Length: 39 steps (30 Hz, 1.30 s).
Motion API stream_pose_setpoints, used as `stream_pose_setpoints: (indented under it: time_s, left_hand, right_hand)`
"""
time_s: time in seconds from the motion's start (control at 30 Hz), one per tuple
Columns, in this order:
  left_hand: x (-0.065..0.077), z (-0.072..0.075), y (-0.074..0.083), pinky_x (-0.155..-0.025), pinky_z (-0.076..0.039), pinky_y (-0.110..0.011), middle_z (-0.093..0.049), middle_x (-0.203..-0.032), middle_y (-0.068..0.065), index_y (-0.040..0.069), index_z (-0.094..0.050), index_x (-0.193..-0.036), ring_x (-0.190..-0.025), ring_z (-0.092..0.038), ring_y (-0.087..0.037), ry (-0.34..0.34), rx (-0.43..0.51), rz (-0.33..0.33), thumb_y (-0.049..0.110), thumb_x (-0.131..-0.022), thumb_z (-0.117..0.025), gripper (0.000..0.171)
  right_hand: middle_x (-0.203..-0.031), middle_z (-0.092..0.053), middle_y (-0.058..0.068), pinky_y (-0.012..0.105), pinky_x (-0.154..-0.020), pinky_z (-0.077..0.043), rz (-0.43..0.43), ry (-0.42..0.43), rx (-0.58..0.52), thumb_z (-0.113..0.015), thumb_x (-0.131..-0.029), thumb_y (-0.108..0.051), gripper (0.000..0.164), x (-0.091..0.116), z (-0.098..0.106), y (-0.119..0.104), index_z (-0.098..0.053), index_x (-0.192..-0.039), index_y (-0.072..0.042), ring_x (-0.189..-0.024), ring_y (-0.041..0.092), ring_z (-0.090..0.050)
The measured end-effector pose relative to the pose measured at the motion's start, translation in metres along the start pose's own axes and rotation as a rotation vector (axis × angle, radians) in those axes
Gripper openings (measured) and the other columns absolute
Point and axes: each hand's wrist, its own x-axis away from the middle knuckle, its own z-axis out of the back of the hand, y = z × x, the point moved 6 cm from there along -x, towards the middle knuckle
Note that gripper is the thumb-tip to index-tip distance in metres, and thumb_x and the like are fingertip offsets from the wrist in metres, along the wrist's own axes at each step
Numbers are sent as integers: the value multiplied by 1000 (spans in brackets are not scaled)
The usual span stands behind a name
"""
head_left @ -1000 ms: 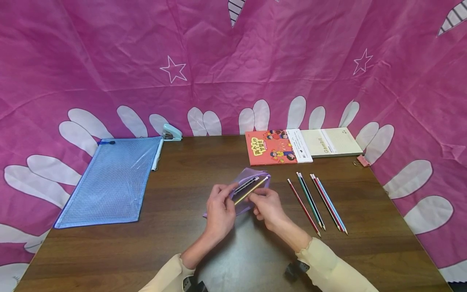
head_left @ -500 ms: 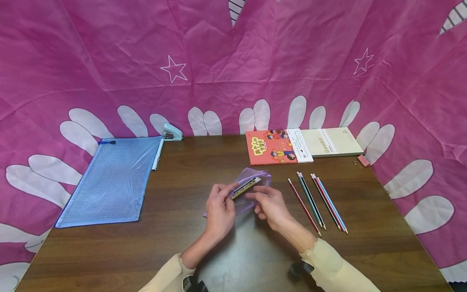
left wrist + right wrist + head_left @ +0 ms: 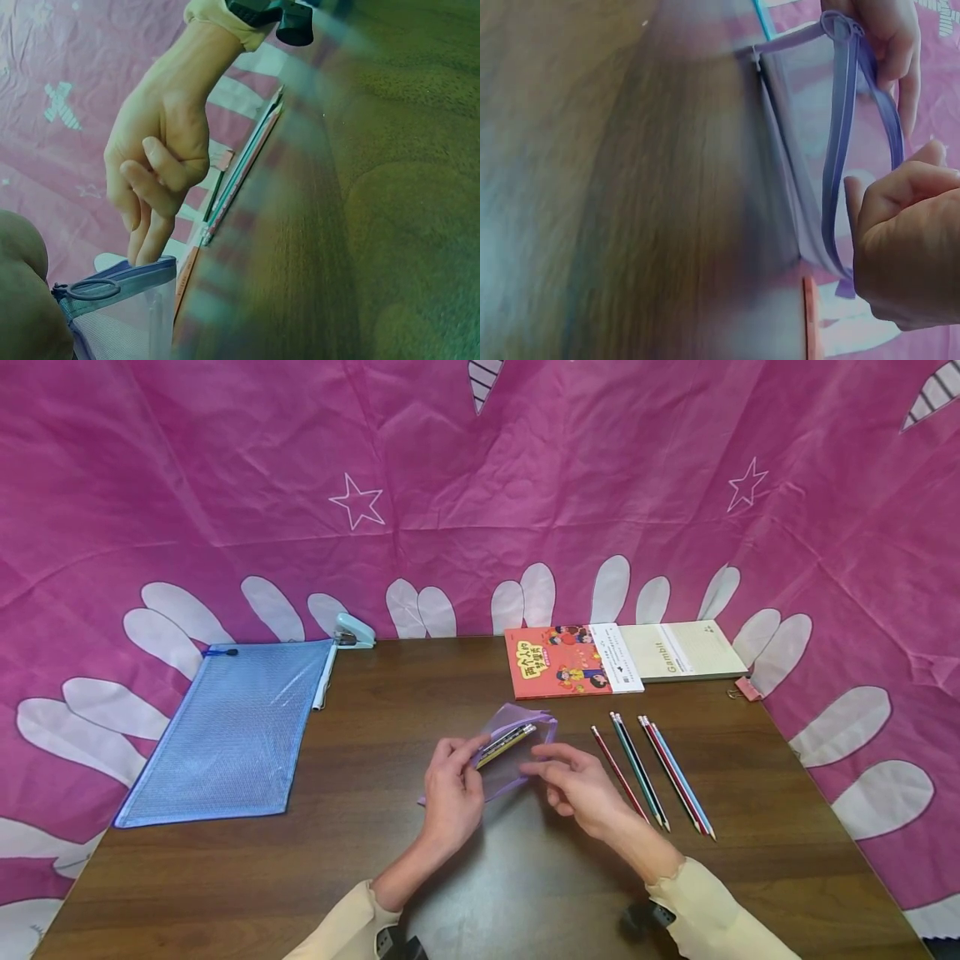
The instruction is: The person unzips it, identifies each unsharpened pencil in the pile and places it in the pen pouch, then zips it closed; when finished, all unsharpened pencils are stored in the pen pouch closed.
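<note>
A purple zippered mesh pouch (image 3: 501, 786) stands gaping in the middle of the table. Several pencils (image 3: 507, 745) lie inside it, their eraser ends at its opening. My left hand (image 3: 453, 789) grips the pouch's left side between thumb and fingers. At the right edge of the opening is my right hand (image 3: 581, 787), holding nothing, its forefinger reaching out near the zipper edge. In the left wrist view, the right hand (image 3: 161, 154) points two fingers at the pouch rim, the others bent. The zipper edge (image 3: 841, 142) fills the right wrist view's upper right.
Several loose pencils (image 3: 633, 768) lie to the right of my right hand. A blue mesh zip bag (image 3: 225, 735) lies left, beside a white pen (image 3: 324, 677) and a light-blue stapler (image 3: 354, 632). Behind are a red book (image 3: 551, 664), a cream notebook (image 3: 686, 652) and a pink clip (image 3: 747, 690).
The gold pencil in my right hand has gone down into the pouch among the others and been let go. My right hand has drawn back rightward; the left keeps its hold.
</note>
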Motion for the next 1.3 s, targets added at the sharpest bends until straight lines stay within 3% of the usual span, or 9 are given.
stream_pose_setpoints:
  time_s: [0.33,0.87,1.3]
  left_hand:
    - [0,-1,-1,-76,-52,-41,-59,-93,-9,-1,-74,-111,-84,-60,-24,10,9,-18,-20,-78,-51,44]
    - [-2,0,0,-75,-52,-41,-59,-93,-10,-1,-74,-110,-83,-60,-24,16,11,-18,-20,-78,-52,44]
    - [0,0,-1,-75,-52,-40,-59,-93,-10,-1,-74,-110,-84,-60,-23,7,18,-11,-20,-77,-51,45]
  right_hand:
    - [-105,-72,15,19,-45,-32,-2,18,59,-56,-98,-6,36,6,36,-3,-51,-131,9,-54,11,-46]
    - [-103,-70,9,19,-46,-35,47,123,210,-56,-100,-8,36,16,107,-41,-50,-131,9,-58,10,-48]
    - [-98,-69,4,21,-46,-37,49,185,242,-58,-100,-12,31,20,135,-45,-54,-125,4,-60,9,-50]
